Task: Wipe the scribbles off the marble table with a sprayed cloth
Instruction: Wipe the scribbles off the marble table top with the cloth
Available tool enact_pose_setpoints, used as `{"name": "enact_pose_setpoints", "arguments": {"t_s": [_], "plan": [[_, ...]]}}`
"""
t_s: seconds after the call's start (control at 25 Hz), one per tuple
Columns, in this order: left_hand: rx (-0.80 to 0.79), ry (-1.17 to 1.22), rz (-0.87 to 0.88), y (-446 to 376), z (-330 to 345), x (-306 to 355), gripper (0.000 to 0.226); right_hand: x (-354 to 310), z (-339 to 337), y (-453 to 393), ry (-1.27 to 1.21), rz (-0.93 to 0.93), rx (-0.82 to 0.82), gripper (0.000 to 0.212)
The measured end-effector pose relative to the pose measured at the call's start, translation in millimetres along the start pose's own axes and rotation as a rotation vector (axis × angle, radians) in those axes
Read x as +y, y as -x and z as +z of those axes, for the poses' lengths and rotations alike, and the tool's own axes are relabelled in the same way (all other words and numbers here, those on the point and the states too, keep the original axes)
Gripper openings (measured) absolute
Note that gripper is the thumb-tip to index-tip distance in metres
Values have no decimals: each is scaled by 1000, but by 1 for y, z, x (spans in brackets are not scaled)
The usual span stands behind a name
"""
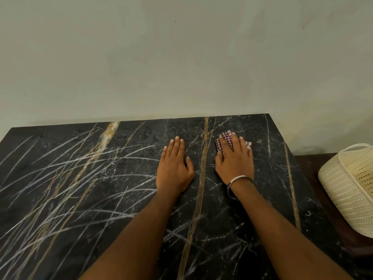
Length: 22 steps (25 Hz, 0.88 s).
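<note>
Under both hands, the marble table (262, 199) is looking clean only rightward; white scribbles (70, 168) are still covering everything left of the left hand (174, 168), lying flat and empty. The right hand (234, 158) is pressing the checked cloth (223, 141) flat-fingered, far side.

Cloth (225, 142) under right hand (234, 159), left hand (174, 167) beside it on table (262, 209); scribbles (66, 178) left of hands, basket (351, 188) right.

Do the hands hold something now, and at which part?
The right hand presses flat on the middle of the checkered cloth, its edges showing past the fingers. The left hand rests flat on the marble table, holding nothing.
</note>
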State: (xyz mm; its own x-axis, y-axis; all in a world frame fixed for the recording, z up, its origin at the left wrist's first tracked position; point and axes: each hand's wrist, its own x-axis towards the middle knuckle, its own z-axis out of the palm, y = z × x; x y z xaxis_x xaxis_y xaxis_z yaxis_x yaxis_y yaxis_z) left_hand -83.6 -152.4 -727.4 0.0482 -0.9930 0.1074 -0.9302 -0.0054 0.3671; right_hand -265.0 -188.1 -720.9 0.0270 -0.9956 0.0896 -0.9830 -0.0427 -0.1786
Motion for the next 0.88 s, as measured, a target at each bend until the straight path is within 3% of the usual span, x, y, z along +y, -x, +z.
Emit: {"name": "enact_pose_setpoints", "arguments": {"t_s": [0.08,0.24,0.36,0.64,0.88], "plan": [[-7,13,5,0,-1,0,61,15,-2,-7,10,-26,3,53],[-5,19,5,1,-1,-1,61,48,-6,-26,21,111,-4,55],[-1,9,5,-1,0,-1,61,35,-3,-32,22,163,24,55],[-3,10,-4,-2,-1,1,61,0,5,-41,6,-60,-8,53],[-4,23,-2,-1,-1,-1,61,43,-2,-67,-11,98,30,54]]}}
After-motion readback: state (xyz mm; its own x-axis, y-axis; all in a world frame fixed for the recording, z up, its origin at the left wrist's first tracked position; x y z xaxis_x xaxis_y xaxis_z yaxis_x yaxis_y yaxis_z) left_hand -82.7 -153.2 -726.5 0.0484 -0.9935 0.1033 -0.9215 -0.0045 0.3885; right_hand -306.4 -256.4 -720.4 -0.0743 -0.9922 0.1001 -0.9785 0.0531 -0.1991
